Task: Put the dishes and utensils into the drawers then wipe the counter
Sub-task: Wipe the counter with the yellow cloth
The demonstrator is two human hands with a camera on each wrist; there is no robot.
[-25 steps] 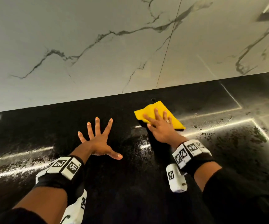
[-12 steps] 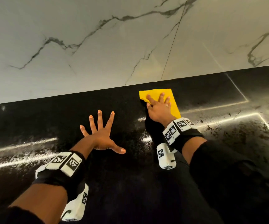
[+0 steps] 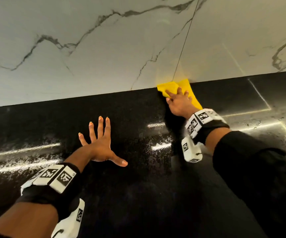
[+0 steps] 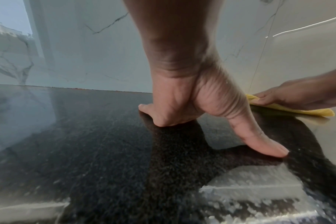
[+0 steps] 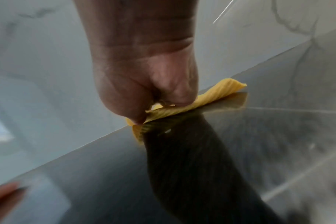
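A yellow cloth (image 3: 188,86) lies flat on the black speckled counter (image 3: 138,194), its far edge against the marble wall. My right hand (image 3: 179,100) presses down on it with straight fingers spread over the cloth (image 5: 217,94). My left hand (image 3: 99,143) rests flat on the counter to the left, fingers splayed, thumb out, holding nothing. From the left wrist view the palm (image 4: 182,106) and thumb bear on the counter, and the cloth (image 4: 297,111) shows at the right under the other hand. No dishes or utensils are in view.
A white marble backsplash (image 3: 87,48) with grey veins rises along the counter's far edge. Wet streaks and bright light reflections (image 3: 259,126) cross the glossy counter at left and right.
My right hand has pushed the yellow cloth away from me across the counter until it meets the wall. The left hand has stayed planted in place.
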